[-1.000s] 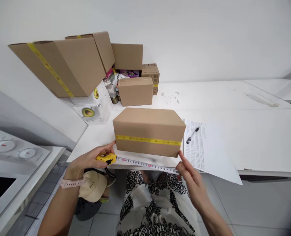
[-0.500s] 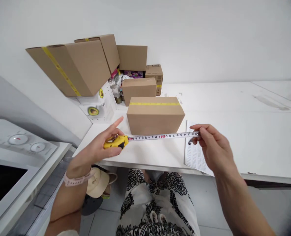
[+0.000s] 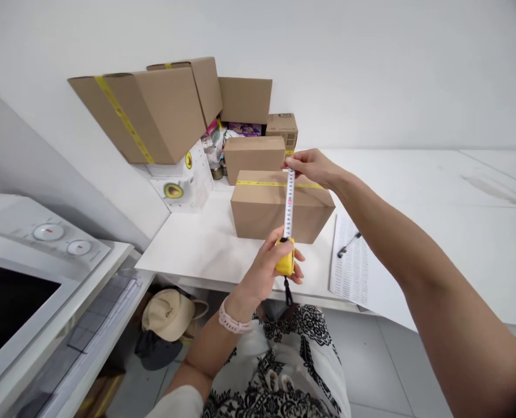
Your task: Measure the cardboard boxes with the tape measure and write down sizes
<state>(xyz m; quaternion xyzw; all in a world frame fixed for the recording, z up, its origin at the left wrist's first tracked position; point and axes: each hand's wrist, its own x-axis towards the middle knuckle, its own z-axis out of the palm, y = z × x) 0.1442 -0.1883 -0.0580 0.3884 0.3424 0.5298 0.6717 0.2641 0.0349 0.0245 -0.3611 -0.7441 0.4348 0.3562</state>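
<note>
My left hand (image 3: 270,262) is closed around the yellow case of a tape measure (image 3: 286,259), in front of the nearest cardboard box. A dark wrist strap (image 3: 288,291) dangles from the case. My right hand (image 3: 312,166) pinches the far end of the white blade (image 3: 289,203), which runs away from me over the box's top and front. That cardboard box (image 3: 258,213) has yellow tape along its top and sits on the white table (image 3: 201,247). Whether the blade touches the box, I cannot tell.
Behind stand a smaller cardboard box (image 3: 254,155) and a large taped box (image 3: 171,113) on an avocado-printed carton (image 3: 188,188). Printed sheets (image 3: 349,270) with a pen (image 3: 348,245) lie right. At left is a microwave (image 3: 44,255); a beige cap (image 3: 167,313) is below.
The tape measure has turned from lying crosswise in front of the box to pointing away from me over it. My left hand moved right, my right hand up and left; less blade is out.
</note>
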